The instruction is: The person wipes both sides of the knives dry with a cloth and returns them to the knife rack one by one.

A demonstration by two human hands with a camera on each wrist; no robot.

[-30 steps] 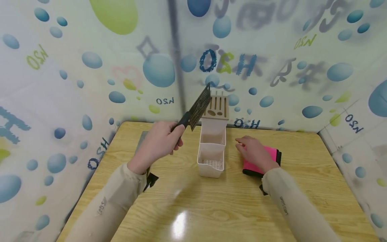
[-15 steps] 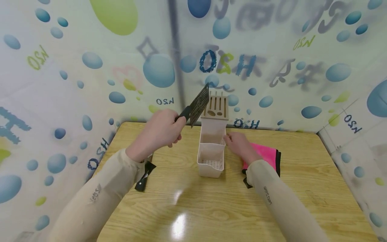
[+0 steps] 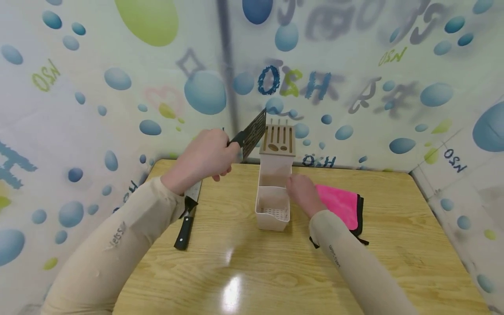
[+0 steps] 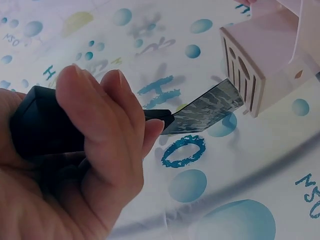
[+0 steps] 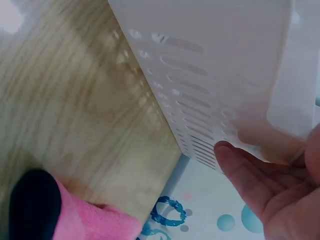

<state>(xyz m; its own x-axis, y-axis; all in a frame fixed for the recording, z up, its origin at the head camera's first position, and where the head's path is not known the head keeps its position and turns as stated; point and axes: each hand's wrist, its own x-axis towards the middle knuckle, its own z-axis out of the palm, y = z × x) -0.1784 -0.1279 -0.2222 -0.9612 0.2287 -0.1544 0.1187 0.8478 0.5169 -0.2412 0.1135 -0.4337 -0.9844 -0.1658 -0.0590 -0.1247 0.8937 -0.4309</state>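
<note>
Item, left hand (image 3: 212, 151): I have its grip clamped round the black handle of a dark-patterned cleaver (image 3: 253, 134), raised above the desk (image 3: 244, 262), blade tilted upward just left of the holder's slotted top (image 3: 278, 141); whether blade and top touch, I cannot tell. Item, pale knife holder (image 3: 271, 224): upright on the desk near the wall covering (image 3: 197, 52), tall slotted section at the back, two tubs in front. Item, right hand (image 3: 302, 192): I have its grip closed on the holder's right side wall, fingertips against the perforated outer face. Item, pink cloth (image 3: 340, 205), black-edged, right of the holder. Item, second knife (image 3: 183, 234), black-handled, lying at left, partly hidden by my left forearm.
</note>
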